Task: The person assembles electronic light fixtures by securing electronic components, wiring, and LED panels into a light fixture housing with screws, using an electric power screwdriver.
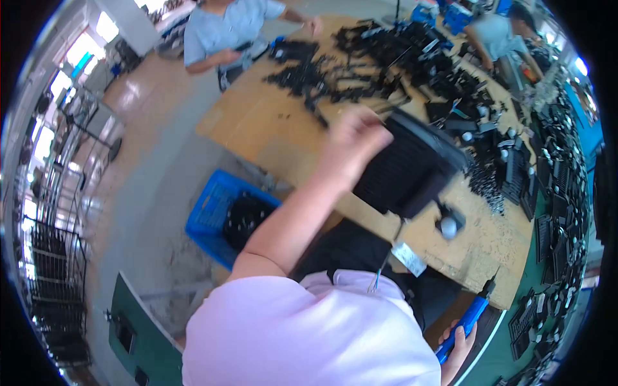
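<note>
My left hand [358, 140] is stretched over the workbench, blurred by motion, with its fingers curled at the left edge of a black ribbed plastic panel [409, 168]. The panel looks tilted and slightly smeared; its exact contact with my fingertips is hard to see. Low on the right, my right hand [458, 341] is wrapped round a blue electric screwdriver [472, 315], whose bit points up and to the right beside the bench corner. A small dark part with a pale round knob [449, 227] lies just past the panel.
The wooden workbench [251, 132] bears a heap of black parts [412, 55] and a pile of small screws [486, 183]. On my left stands a blue crate [209, 219] holding black pieces. A co-worker [225, 35] stands across the bench; another person [499, 42] is at the far right.
</note>
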{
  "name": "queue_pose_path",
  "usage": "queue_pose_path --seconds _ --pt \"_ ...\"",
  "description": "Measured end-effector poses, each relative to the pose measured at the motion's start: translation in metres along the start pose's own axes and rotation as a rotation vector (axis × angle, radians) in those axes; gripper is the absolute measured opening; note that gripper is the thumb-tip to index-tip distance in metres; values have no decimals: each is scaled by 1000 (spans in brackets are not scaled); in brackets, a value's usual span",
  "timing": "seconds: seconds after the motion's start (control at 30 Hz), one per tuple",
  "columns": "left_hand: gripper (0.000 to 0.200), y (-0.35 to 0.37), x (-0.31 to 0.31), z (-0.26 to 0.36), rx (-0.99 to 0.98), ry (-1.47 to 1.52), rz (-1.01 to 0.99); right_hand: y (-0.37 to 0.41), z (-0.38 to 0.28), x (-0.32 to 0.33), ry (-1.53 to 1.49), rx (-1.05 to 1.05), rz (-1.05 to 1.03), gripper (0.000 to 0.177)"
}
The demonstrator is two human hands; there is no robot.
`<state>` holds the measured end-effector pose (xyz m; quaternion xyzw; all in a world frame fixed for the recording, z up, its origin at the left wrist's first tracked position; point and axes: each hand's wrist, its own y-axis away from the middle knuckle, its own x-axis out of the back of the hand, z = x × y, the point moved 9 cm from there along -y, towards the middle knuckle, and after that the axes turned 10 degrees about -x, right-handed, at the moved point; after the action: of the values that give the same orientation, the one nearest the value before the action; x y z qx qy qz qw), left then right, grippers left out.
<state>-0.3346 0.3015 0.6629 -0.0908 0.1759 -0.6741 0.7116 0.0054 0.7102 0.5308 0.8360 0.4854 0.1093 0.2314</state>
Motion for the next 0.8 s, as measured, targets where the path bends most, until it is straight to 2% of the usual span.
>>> queue_pose_path --seconds 0.03,0.07,0.13,0.23,0.27,0.33,0.37,0.4,0.43,0.47,0.53,0.63,0.8 --pt "30 -1 51 -8 -140 202 191 -1 -5 -4 18 8 -10 50" --pt "28 10 98 -9 -87 280 376 0 -14 -13 40 16 -22 50" --pt "26 41 203 -16 -180 220 621 8 -29 -29 60 17 32 50" --pt "35 123 360 -77 -154 169 1029 8 -38 -37 100 40 43 49" --pt "37 152 399 -99 -163 150 1027 7 -43 -41 114 62 42 48" --pt "35 220 448 -145 -42 38 1051 3 -46 -41 71 33 65 55" --pt "39 273 476 -188 162 -358 979 10 -49 -41 31 43 99 59" --pt "44 324 503 -230 435 -858 844 22 -61 -63 31 64 163 61" --pt "50 372 528 -271 648 -1236 711 21 -63 -70 38 63 156 61" --pt "49 403 524 -296 841 -1254 618 19 -66 -67 50 59 154 61" --pt "49 429 496 -309 1075 -1045 519 27 -71 -68 71 41 152 61" --pt "48 437 466 -339 1193 -852 371 29 -73 -95 86 16 129 59" --pt "46 435 423 -373 1256 -710 146 27 -64 -109 232 -103 182 57"
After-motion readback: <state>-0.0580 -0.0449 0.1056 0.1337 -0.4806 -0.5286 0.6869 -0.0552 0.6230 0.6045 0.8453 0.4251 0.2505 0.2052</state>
